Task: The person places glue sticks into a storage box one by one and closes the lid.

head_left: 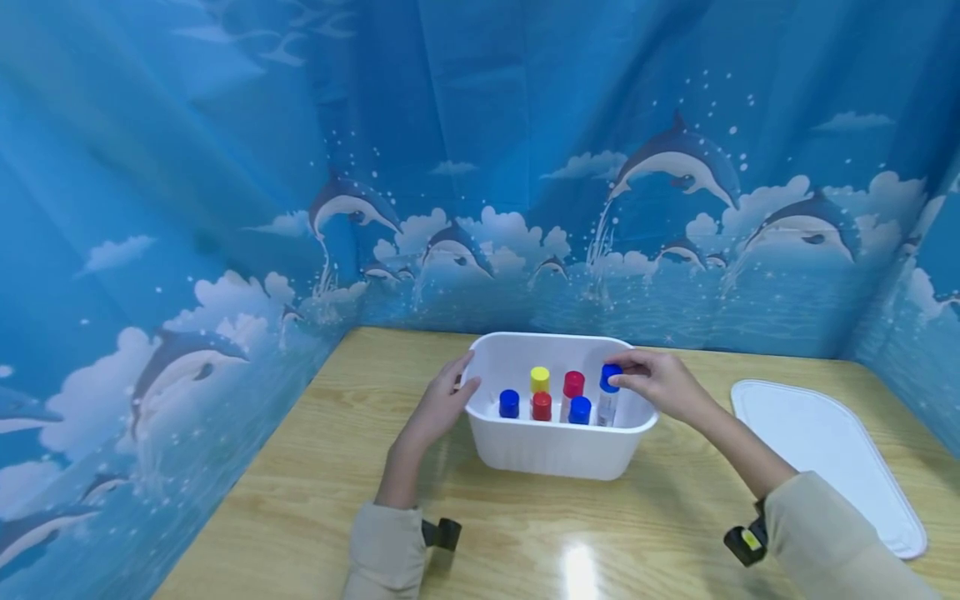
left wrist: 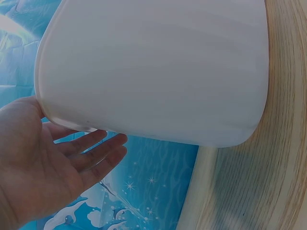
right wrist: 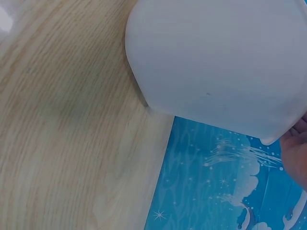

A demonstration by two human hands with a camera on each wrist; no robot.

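Observation:
A white plastic tub (head_left: pixel 555 450) stands on the table in the head view, with several small capped bottles inside. My left hand (head_left: pixel 438 400) holds the tub's left end, thumb over the rim and fingers spread along the outside. Between thumb and fingers, my right hand (head_left: pixel 667 385) pinches the blue cap of a clear bottle (head_left: pixel 607 404) at the tub's right end. This bottle is slightly tilted and higher than the others. Near it are a blue-capped bottle (head_left: pixel 580 410), two red-capped ones and a yellow-capped bottle (head_left: pixel 539 380); another blue cap (head_left: pixel 509 403) is at the left.
A white lid (head_left: pixel 825 458) lies flat on the wooden table (head_left: pixel 300 492), right of the tub and beside my right forearm. A blue dolphin-print curtain (head_left: pixel 480 167) closes off the back and sides of the table.

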